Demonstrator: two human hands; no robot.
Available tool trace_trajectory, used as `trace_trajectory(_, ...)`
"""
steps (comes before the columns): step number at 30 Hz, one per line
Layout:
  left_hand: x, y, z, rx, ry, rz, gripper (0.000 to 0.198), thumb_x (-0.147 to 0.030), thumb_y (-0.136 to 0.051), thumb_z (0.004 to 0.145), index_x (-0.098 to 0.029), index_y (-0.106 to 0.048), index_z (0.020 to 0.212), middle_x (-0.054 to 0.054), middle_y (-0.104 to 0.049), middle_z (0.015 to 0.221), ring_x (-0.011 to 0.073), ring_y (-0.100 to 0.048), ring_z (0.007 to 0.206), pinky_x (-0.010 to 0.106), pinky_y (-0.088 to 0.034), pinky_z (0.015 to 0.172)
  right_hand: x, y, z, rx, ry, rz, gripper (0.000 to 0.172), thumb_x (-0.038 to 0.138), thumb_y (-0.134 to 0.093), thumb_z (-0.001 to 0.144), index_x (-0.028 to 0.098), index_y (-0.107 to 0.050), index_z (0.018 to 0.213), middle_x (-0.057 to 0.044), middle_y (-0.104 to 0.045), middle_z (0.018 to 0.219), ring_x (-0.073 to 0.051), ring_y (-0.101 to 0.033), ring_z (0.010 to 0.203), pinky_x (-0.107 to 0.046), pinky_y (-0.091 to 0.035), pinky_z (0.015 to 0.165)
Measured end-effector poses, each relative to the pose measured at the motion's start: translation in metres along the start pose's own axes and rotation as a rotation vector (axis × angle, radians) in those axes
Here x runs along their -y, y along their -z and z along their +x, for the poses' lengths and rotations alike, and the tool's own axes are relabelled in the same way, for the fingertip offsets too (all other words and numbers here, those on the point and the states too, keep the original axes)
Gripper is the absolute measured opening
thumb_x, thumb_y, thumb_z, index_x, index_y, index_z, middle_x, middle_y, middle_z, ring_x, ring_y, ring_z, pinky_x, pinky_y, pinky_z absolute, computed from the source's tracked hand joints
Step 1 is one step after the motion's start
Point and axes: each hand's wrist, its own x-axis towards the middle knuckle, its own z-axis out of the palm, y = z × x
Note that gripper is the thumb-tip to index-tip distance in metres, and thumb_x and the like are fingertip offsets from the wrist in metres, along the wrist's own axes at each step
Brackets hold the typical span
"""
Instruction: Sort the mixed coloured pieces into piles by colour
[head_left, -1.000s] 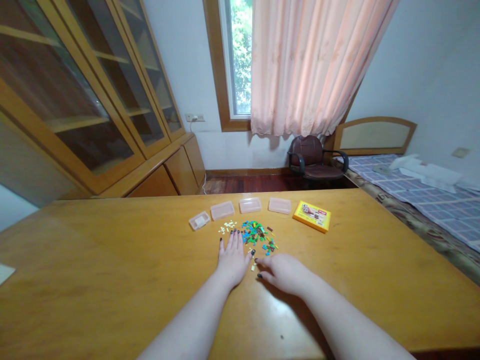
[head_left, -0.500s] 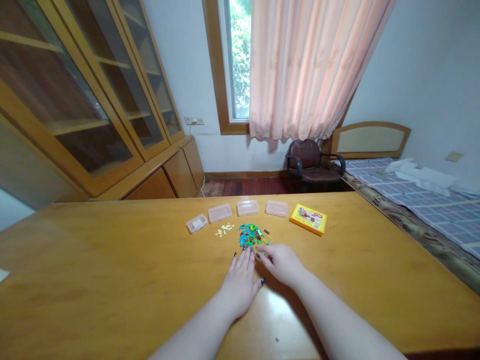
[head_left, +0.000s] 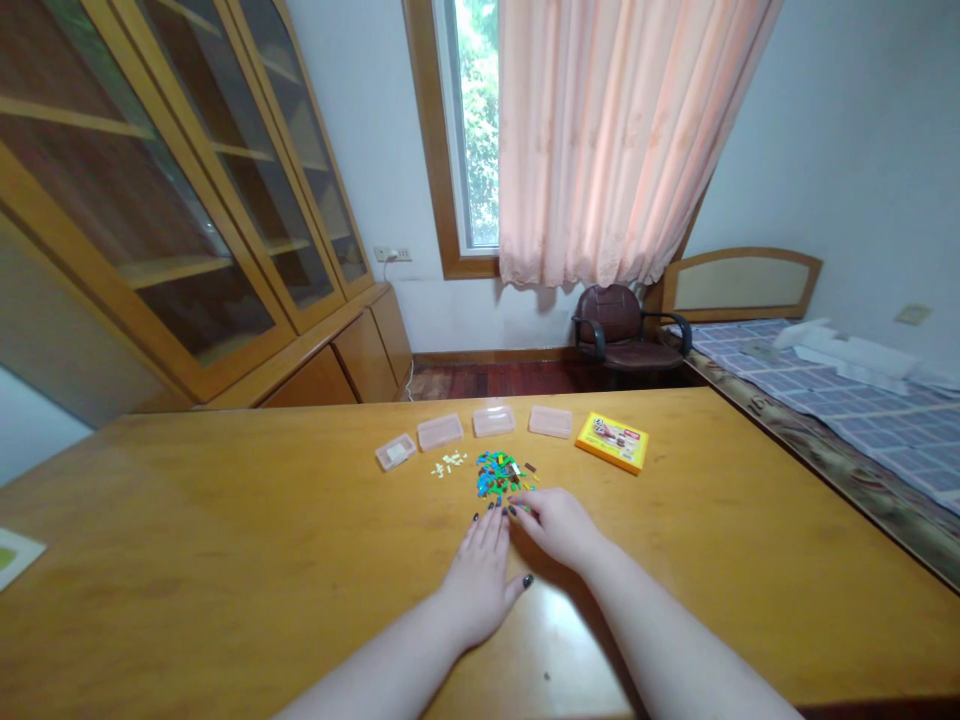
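This is a bedroom in a home, with a bed (head_left: 832, 400), a pink curtain (head_left: 607, 140) and a glass-doored cabinet (head_left: 251, 230).

Open tabletop (head_left: 247, 540) both sides, brick pile (head_left: 495, 474) ahead, boxes (head_left: 440, 433) beyond

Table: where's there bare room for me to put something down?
On the table, bare wood lies between the white thing at the left edge and the left hand, and another patch right of the right hand, nearer than the yellow box. It's crowded beyond the hands: colored bricks, pale pieces, plastic trays.
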Motion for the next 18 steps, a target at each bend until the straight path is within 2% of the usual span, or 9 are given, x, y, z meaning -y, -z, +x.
trace_trajectory(4,0.016,-0.008,-0.008,-0.034,-0.064,-0.001,0.073,-0.057,-0.027,0.087,-0.01,-0.023,0.143,0.013,-0.019,0.15,0.0263,-0.016,0.138,0.043,-0.018,0.113,0.002,-0.003,0.0,0.017,-0.013,-0.012,0.033,0.034,-0.039,0.089,0.024,-0.067,0.103,-0.004,-0.072,0.094,-0.017,-0.066,0.082,-0.024,-0.044,0.072)
trace_trajectory(11,0.065,-0.013,-0.013,-0.15,0.061,0.06,0.075,-0.059,-0.028,0.086,-0.01,-0.023,0.143,0.014,-0.021,0.149,0.0264,-0.019,0.137,0.044,-0.021,0.111,0.004,-0.007,0.0,0.068,-0.002,-0.031,0.034,0.035,-0.039,0.089,0.024,-0.067,0.103,-0.005,-0.072,0.095,-0.019,-0.066,0.084,-0.026,-0.045,0.075)
trace_trajectory(14,0.09,-0.006,-0.005,-0.17,0.053,0.092,0.073,-0.059,-0.026,0.087,-0.013,-0.022,0.143,0.013,-0.022,0.149,0.0253,-0.02,0.137,0.044,-0.019,0.112,0.004,-0.008,0.0,0.076,-0.001,-0.026,0.033,0.034,-0.039,0.089,0.025,-0.067,0.103,-0.005,-0.072,0.097,-0.018,-0.065,0.087,-0.026,-0.044,0.077)
trace_trajectory(18,0.113,0.01,0.022,-0.157,0.02,0.131,0.075,-0.06,-0.026,0.086,-0.014,-0.018,0.144,0.012,-0.018,0.149,0.0253,-0.019,0.138,0.047,-0.012,0.112,0.005,-0.008,0.0,0.104,-0.017,-0.023,0.034,0.035,-0.038,0.09,0.024,-0.068,0.103,-0.006,-0.072,0.097,-0.018,-0.065,0.088,-0.025,-0.043,0.078)
